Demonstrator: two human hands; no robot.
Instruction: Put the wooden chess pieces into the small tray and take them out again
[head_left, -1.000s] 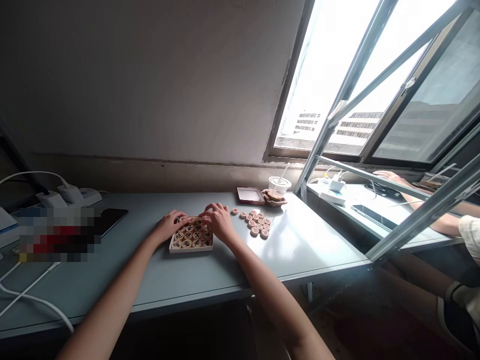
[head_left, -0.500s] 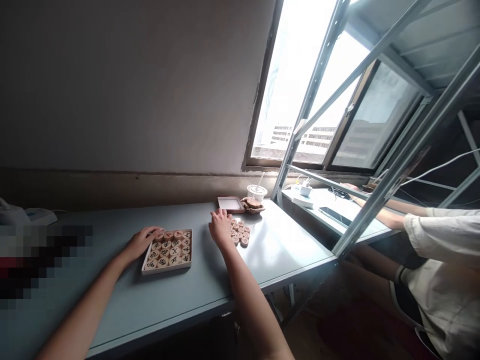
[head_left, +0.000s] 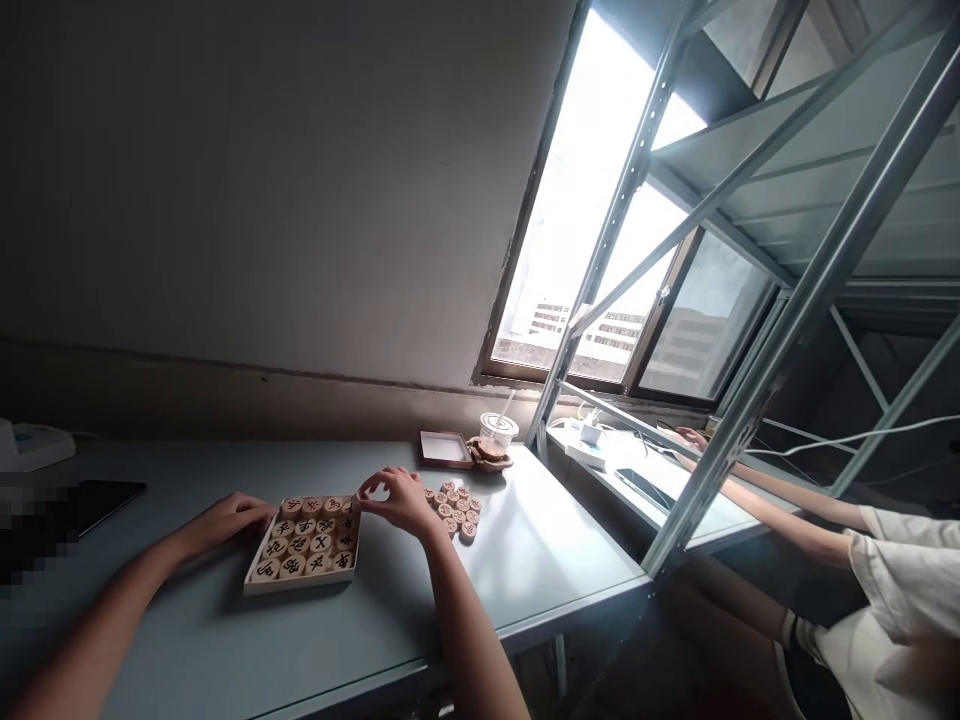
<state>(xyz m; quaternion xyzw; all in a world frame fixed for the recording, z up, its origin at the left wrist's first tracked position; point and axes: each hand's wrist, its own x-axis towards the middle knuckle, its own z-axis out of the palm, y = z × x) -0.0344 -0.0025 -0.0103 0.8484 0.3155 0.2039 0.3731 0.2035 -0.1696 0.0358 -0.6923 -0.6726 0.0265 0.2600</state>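
1. Here's the left hand (head_left: 234,522), fingers close together, tips at the far left corner of the shallow box (head_left: 300,585); whether they grip the rim, I can't tell.
2. Over on the right, the right hand (head_left: 396,498) curls thumb and forefinger into a loop at the far right corner. A pinch, by its shape, but on rim or piece? Can't tell from here.
3. The box sits flat on the desk (head_left: 390,610), between the hands, its round pieces (head_left: 298,544) packed four by four.
4. Danger spot: the loose pieces (head_left: 459,510) lie just beside the right wrist, so a careless outward sweep could scatter them. Tip one box corner up and the packed ones might slide out.
5. The lidded cup (head_left: 498,430) (drink near a game, always brave!) stands at the far right, beyond the loose pieces; an overlong reach could topple it.
6. Edges: desk surface separates the box from the front edge, with room behind it towards the wall (head_left: 225,390); rightward, the loose pieces crowd things.
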